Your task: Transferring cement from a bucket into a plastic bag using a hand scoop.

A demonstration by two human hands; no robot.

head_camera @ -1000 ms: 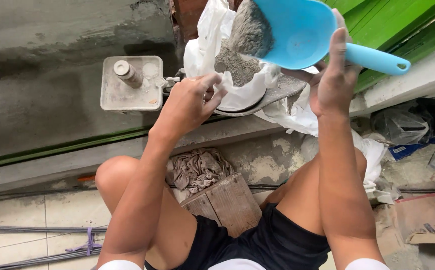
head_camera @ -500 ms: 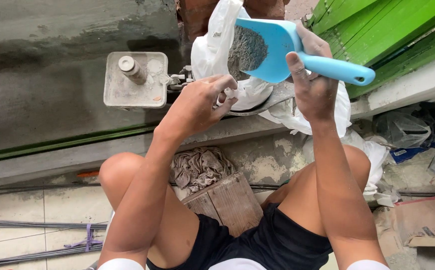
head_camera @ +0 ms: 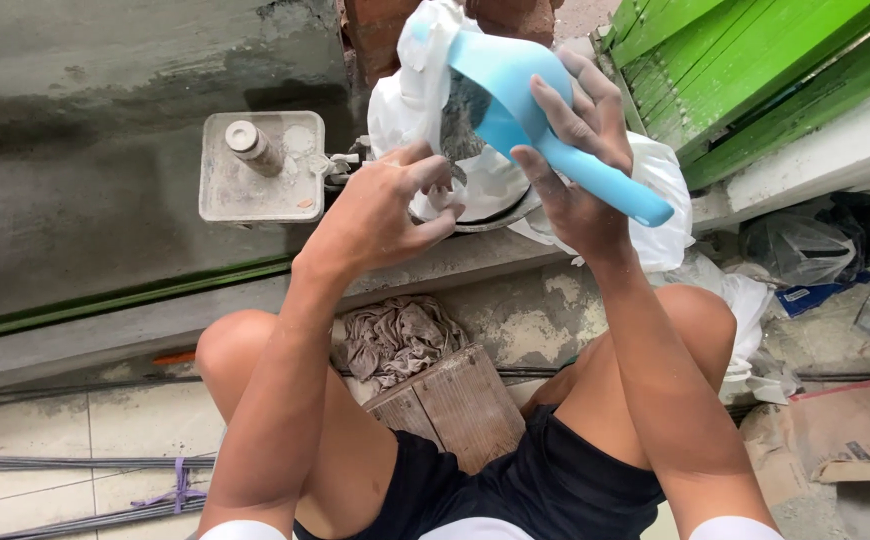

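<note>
My right hand (head_camera: 580, 160) grips a light blue plastic scoop (head_camera: 525, 90) by its handle, tipped down into a white plastic bag (head_camera: 415, 90). Grey powder (head_camera: 463, 110) shows at the scoop's mouth inside the bag. My left hand (head_camera: 380, 215) pinches the bag's near edge and holds it open. The bag rests in a metal pan (head_camera: 500, 212) on a concrete ledge. I sit with bare knees either side.
A small square platform with a metal cylinder (head_camera: 260, 165) stands left of the bag. A crumpled grey rag (head_camera: 395, 335) and a wooden board (head_camera: 455, 400) lie between my knees. Green planks (head_camera: 755, 60) at upper right; plastic bags and cardboard (head_camera: 835, 430) at right; cables (head_camera: 75, 465) lower left.
My right hand has brought the scoop down and left, from raised and level to tipped into the bag. The left hand has stayed on the bag's edge.
</note>
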